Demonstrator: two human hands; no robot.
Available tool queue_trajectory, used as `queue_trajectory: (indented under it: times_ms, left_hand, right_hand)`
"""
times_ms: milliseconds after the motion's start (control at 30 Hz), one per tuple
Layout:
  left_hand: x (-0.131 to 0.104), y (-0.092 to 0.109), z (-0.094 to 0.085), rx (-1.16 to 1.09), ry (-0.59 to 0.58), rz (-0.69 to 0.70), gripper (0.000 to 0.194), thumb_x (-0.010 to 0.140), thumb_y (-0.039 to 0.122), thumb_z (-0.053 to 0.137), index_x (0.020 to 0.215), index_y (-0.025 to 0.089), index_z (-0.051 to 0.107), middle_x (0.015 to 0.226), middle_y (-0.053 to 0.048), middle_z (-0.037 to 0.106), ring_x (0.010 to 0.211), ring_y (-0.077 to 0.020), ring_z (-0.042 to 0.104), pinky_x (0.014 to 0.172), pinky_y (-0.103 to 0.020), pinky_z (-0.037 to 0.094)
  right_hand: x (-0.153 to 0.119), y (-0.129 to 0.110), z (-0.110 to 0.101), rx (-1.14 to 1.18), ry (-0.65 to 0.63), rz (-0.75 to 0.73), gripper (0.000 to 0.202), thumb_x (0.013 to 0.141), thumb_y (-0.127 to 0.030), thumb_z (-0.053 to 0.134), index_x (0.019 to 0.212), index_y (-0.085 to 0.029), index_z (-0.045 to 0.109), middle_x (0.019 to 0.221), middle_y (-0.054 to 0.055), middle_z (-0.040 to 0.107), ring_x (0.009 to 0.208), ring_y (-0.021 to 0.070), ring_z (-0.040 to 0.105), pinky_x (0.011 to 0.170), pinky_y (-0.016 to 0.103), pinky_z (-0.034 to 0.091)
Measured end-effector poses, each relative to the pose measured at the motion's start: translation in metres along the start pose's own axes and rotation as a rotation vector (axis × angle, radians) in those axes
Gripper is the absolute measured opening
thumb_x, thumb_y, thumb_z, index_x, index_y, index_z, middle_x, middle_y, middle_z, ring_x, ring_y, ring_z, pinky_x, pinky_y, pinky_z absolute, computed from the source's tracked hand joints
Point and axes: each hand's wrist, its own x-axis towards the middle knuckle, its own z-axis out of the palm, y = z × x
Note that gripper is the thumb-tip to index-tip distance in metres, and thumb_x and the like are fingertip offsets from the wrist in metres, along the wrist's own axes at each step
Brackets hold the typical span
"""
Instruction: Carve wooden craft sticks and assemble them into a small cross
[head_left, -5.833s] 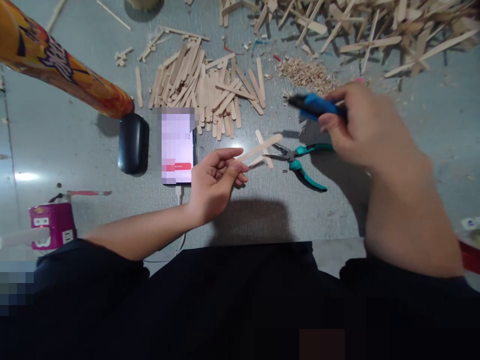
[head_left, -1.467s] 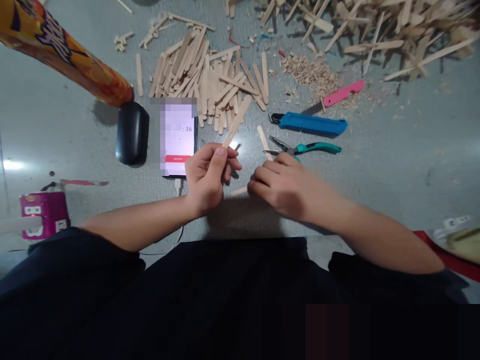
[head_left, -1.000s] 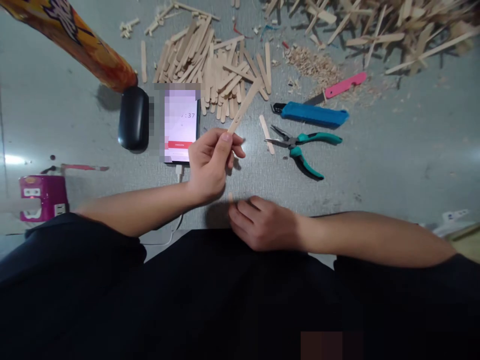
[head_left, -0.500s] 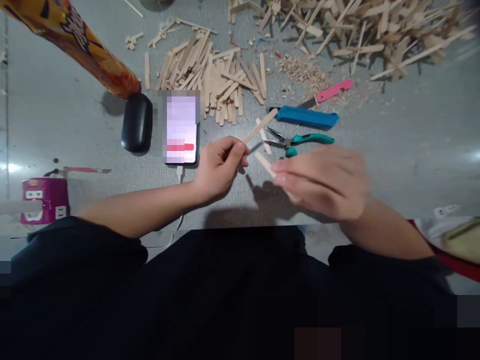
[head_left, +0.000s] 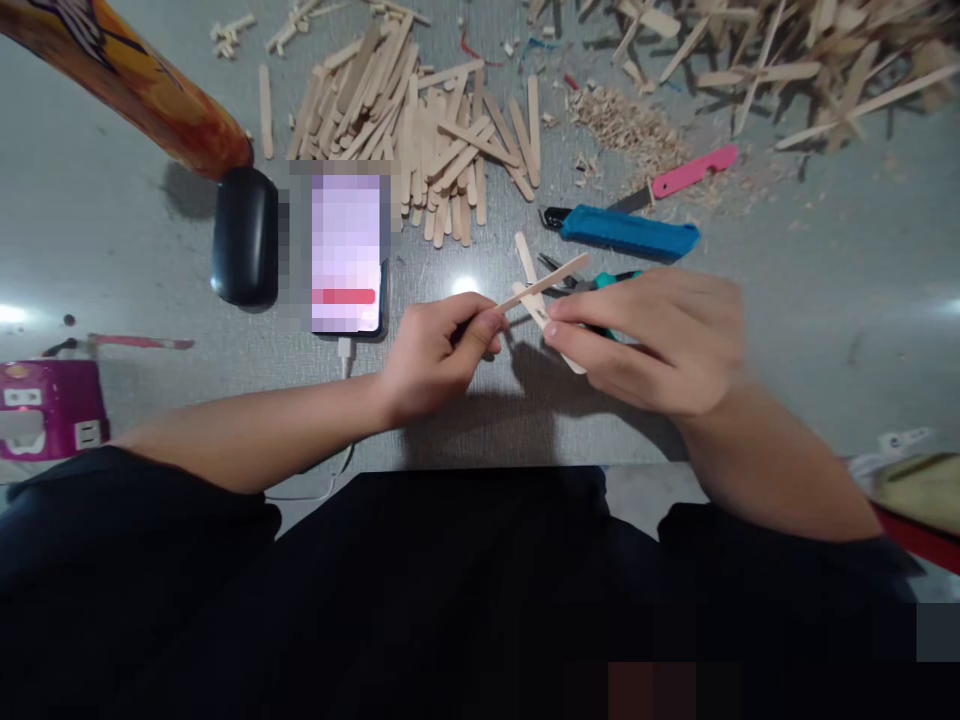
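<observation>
My left hand (head_left: 448, 352) pinches one end of a wooden craft stick (head_left: 559, 272) that slants up to the right. Between the thumb and fingers of my right hand (head_left: 652, 340) is a second craft stick (head_left: 568, 357), slanting down to the right. The two sticks cross in the view; whether they touch I cannot tell. Behind them a loose craft stick (head_left: 523, 252) lies on the table. Long-nose pliers (head_left: 606, 280) with teal handles lie partly hidden behind my right hand. A blue utility knife (head_left: 630, 231) lies just beyond the pliers.
A heap of craft sticks (head_left: 450, 150) lies ahead, with crossed stick pieces (head_left: 757, 75) at the far right. Wood shavings (head_left: 626, 125) are near a pink-handled knife (head_left: 686, 175). A plugged-in phone (head_left: 345, 255), black case (head_left: 245, 237), orange package (head_left: 180, 105) and purple socket block (head_left: 52, 405) are left.
My right hand has brought its craft stick up to the one in my left hand, so they now cross. The left stick has tilted flatter. The camera view has shifted slightly.
</observation>
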Motion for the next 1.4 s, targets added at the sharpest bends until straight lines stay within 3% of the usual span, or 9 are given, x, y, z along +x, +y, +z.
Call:
queue_trajectory:
  times_ms: [133, 300, 533, 667, 733, 800, 967, 1100, 1400]
  left_hand:
    - [0.0, 0.001, 0.0, -0.011, -0.02, 0.046, 0.029, 0.114, 0.036, 0.061, 0.101, 0.018, 0.081, 0.078, -0.003, 0.082, 0.065, -0.0108, 0.073, 0.063, -0.022, 0.056]
    - [0.0, 0.003, 0.002, -0.048, -0.022, 0.073, 0.026, 0.113, 0.033, 0.063, 0.101, 0.019, 0.082, 0.079, -0.003, 0.082, 0.063, -0.0104, 0.07, 0.06, -0.023, 0.054]
    - [0.002, 0.002, 0.004, -0.218, 0.003, -0.035, 0.023, 0.112, 0.035, 0.066, 0.111, 0.017, 0.082, 0.081, -0.005, 0.083, 0.056, -0.0091, 0.066, 0.054, -0.021, 0.055]
    - [0.003, 0.0, 0.006, -0.303, 0.085, -0.113, 0.023, 0.109, 0.039, 0.072, 0.106, 0.017, 0.08, 0.076, -0.004, 0.081, 0.052, -0.0084, 0.065, 0.051, -0.019, 0.055]
    - [0.004, 0.0, 0.006, -0.348, 0.095, -0.126, 0.022, 0.108, 0.039, 0.074, 0.104, 0.017, 0.078, 0.075, -0.004, 0.081, 0.05, -0.0082, 0.064, 0.05, -0.019, 0.055]
    - [0.004, 0.0, 0.006, -0.388, 0.093, -0.133, 0.022, 0.107, 0.039, 0.074, 0.103, 0.018, 0.076, 0.074, -0.004, 0.081, 0.05, -0.0084, 0.063, 0.049, -0.02, 0.055]
    - [0.006, -0.002, 0.005, -0.478, 0.045, -0.153, 0.029, 0.104, 0.047, 0.078, 0.102, 0.018, 0.075, 0.075, -0.005, 0.081, 0.052, -0.0093, 0.065, 0.051, -0.021, 0.057]
    - [0.006, -0.005, 0.006, -0.494, 0.032, -0.121, 0.034, 0.102, 0.053, 0.08, 0.103, 0.019, 0.075, 0.077, -0.005, 0.082, 0.05, -0.0084, 0.063, 0.049, -0.021, 0.055]
    - [0.006, -0.003, 0.005, -0.45, 0.063, -0.091, 0.033, 0.105, 0.052, 0.078, 0.104, 0.019, 0.076, 0.078, -0.004, 0.081, 0.051, -0.0074, 0.061, 0.049, -0.02, 0.056]
  right_hand:
    - [0.004, -0.002, 0.004, -0.011, -0.059, 0.12, 0.02, 0.107, -0.019, 0.065, 0.094, -0.029, 0.078, 0.084, -0.002, 0.083, 0.071, 0.0149, 0.071, 0.066, 0.035, 0.051]
    - [0.0, -0.002, 0.008, 0.066, -0.018, 0.069, 0.016, 0.104, -0.015, 0.068, 0.109, -0.026, 0.078, 0.101, 0.001, 0.087, 0.082, 0.018, 0.077, 0.07, 0.036, 0.052]
    - [-0.006, -0.001, 0.002, 0.12, -0.205, 0.122, 0.019, 0.107, -0.022, 0.063, 0.113, -0.032, 0.079, 0.108, 0.0, 0.088, 0.086, 0.0196, 0.079, 0.071, 0.038, 0.054]
    - [-0.004, -0.001, 0.004, 0.181, -0.032, -0.051, 0.011, 0.102, -0.019, 0.067, 0.11, -0.025, 0.072, 0.098, 0.004, 0.085, 0.08, 0.0203, 0.078, 0.065, 0.036, 0.057]
    - [-0.006, 0.0, 0.008, 0.178, 0.09, -0.054, 0.017, 0.094, -0.016, 0.072, 0.107, -0.026, 0.07, 0.092, 0.002, 0.084, 0.074, 0.0192, 0.077, 0.062, 0.035, 0.059]
    - [-0.01, 0.001, 0.012, 0.152, 0.193, 0.012, 0.023, 0.088, -0.016, 0.075, 0.108, -0.028, 0.071, 0.091, 0.0, 0.084, 0.069, 0.0183, 0.076, 0.06, 0.033, 0.06]
    - [-0.013, -0.001, 0.02, 0.176, 0.233, 0.298, 0.04, 0.087, -0.012, 0.077, 0.122, -0.031, 0.074, 0.098, 0.002, 0.088, 0.081, 0.0239, 0.086, 0.062, 0.034, 0.062]
    - [-0.006, -0.004, 0.032, 0.306, 0.396, 0.361, 0.034, 0.088, -0.009, 0.078, 0.115, -0.029, 0.078, 0.093, 0.002, 0.087, 0.075, 0.0233, 0.085, 0.063, 0.034, 0.066]
    - [-0.003, -0.011, 0.038, 0.57, 0.482, 0.616, 0.022, 0.093, -0.012, 0.083, 0.11, -0.027, 0.082, 0.093, 0.003, 0.085, 0.075, 0.0218, 0.084, 0.063, 0.034, 0.069]
